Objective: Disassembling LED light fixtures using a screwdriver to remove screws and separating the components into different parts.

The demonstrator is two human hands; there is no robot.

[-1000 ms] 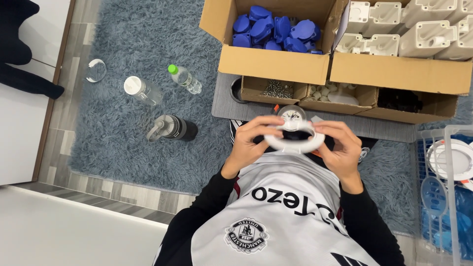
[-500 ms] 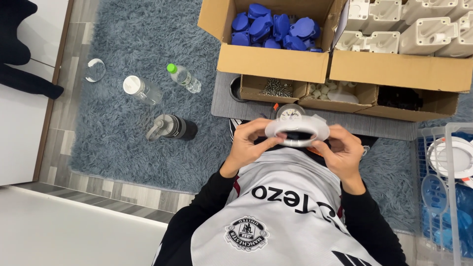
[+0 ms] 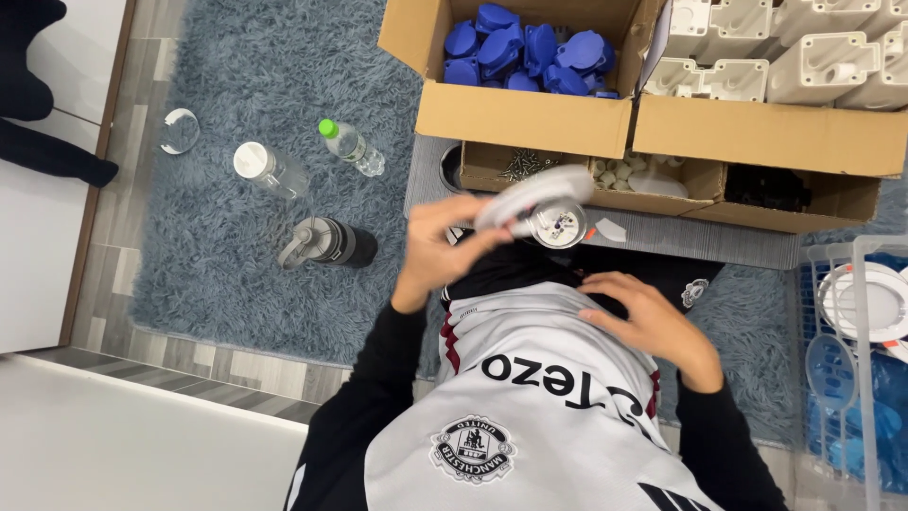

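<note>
A person's left hand (image 3: 440, 248) grips a round white light fitting (image 3: 541, 203) above the lap, right hand (image 3: 653, 322) resting loose and empty on the shirt, with boxes of blue caps (image 3: 520, 47) and white housings (image 3: 785, 52) still full.

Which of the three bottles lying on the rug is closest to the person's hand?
The dark bottle with the grey lid, lying just beside the left hand. The green-capped clear bottle and the white-capped one lie farther up the rug.
</note>
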